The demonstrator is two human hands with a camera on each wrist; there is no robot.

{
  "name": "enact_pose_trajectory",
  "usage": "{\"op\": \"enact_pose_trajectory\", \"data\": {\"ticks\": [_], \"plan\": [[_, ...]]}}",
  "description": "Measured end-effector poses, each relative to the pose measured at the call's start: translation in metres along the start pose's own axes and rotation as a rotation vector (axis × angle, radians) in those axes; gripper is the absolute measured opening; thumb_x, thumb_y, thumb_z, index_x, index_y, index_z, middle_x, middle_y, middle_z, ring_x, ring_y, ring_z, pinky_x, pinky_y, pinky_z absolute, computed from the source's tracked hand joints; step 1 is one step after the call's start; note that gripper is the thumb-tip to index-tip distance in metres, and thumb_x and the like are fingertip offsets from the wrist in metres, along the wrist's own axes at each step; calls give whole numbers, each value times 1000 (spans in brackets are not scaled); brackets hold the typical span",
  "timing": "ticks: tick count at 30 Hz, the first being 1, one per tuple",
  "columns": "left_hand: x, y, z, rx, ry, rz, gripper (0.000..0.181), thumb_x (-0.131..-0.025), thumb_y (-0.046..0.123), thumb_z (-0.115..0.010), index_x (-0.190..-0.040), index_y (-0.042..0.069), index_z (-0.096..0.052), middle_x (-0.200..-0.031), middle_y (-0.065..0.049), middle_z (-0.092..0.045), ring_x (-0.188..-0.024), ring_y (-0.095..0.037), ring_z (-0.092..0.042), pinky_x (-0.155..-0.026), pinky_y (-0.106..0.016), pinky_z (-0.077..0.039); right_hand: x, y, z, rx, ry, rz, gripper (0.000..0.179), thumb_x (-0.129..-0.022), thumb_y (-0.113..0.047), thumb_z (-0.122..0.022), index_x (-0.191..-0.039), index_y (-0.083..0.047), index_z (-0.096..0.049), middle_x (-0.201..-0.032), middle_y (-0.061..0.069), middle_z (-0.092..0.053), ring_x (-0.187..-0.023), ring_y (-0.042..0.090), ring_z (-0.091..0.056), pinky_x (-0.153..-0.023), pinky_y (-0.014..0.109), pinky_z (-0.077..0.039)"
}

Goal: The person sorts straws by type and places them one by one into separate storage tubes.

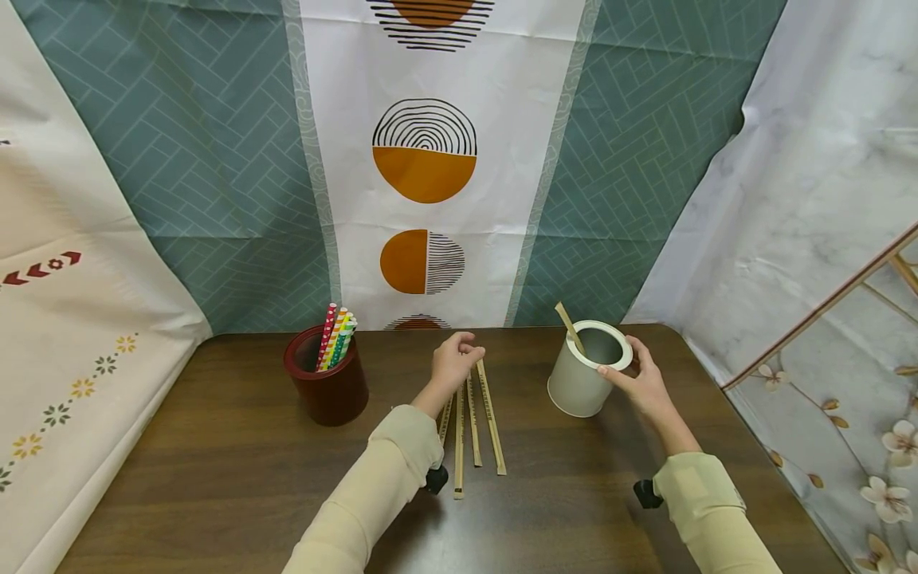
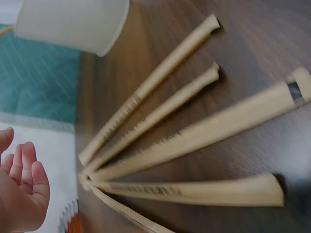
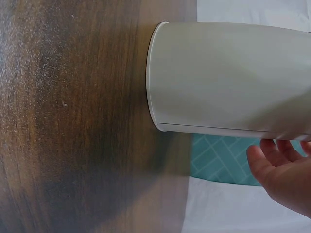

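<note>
Several slim tan sticks, which look like paper-wrapped straws with small print, lie fanned out on the table. Just above their far ends hovers my left hand, fingers loosely bent; the left wrist view shows nothing in it. To the right stands a pale grey can with a white rim. One more wrapped straw leans inside it, its top sticking out over the far left rim. My right hand grips the can at its right side, the thumb at the near rim and the fingers round the outside.
At the left rear, a dark red cup holds several bright patterned paper straws. A patterned cloth hangs behind the brown table. More printed cloth borders both sides.
</note>
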State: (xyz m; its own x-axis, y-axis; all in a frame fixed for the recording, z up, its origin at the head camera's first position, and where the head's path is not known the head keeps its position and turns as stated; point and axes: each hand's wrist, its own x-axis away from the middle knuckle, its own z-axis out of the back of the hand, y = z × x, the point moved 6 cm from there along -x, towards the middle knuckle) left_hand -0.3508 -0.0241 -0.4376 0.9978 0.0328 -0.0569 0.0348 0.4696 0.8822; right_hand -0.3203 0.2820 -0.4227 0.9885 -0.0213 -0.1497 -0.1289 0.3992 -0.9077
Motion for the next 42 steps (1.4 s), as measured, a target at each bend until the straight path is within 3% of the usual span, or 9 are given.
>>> {"op": "enact_pose_trajectory", "data": {"ticks": [5, 9, 12, 18, 31, 42], "plan": [[4, -24, 7, -136, 1, 2, 35, -83, 27, -60, -114, 10, -56, -92, -5, -64, -73, -19, -59, -65, -31, -44, 0, 2, -1, 10, -5, 3, 71, -80, -10, -62, -137, -2, -20, -128, 20, -35, -101, 14, -41, -71, 6, -39], [6, -42, 14, -225, 17, 10, 36, -82, 28, -62, -113, 10, -57, -90, -3, -65, -73, -18, -59, -64, -33, -45, -1, 2, 0, 19, -2, 16, 71, -80, -9, -62, -137, -1, -21, -127, 20, -36, -100, 11, -41, -71, 6, -39], [7, -52, 18, -251, 27, 25, 35, -81, 27, -63, -112, 10, -58, -88, -2, -65, -74, -19, -59, -65, -33, -45, -1, 3, 0, 24, 0, 21, 71, -80, -8, -62, -137, -1, -21, -126, 19, -36, -97, 6, -40, -71, 6, -39], [10, -65, 19, -284, -19, 45, 35, -79, 24, -65, -110, 10, -58, -87, -3, -63, -75, -19, -57, -64, -33, -44, -1, 3, 0, 20, -1, 7, 71, -80, -9, -63, -137, -2, -20, -127, 18, -35, -96, 5, -40, -70, 6, -39], [15, -79, 15, -408, -96, 39, 37, -76, 24, -69, -109, 11, -58, -85, 0, -59, -72, -17, -53, -62, -31, -42, -1, 2, 0, 32, 0, 13, 71, -80, -9, -63, -137, -3, -22, -126, 19, -37, -94, 3, -41, -70, 6, -39], [12, -80, 14, -454, -100, 48, 38, -74, 22, -71, -108, 11, -58, -78, 1, -60, -66, -16, -54, -57, -30, -41, -3, 2, 1, 31, -7, 14, 72, -80, -9, -62, -137, -2, -19, -129, 20, -35, -105, 20, -40, -70, 5, -38]]}}
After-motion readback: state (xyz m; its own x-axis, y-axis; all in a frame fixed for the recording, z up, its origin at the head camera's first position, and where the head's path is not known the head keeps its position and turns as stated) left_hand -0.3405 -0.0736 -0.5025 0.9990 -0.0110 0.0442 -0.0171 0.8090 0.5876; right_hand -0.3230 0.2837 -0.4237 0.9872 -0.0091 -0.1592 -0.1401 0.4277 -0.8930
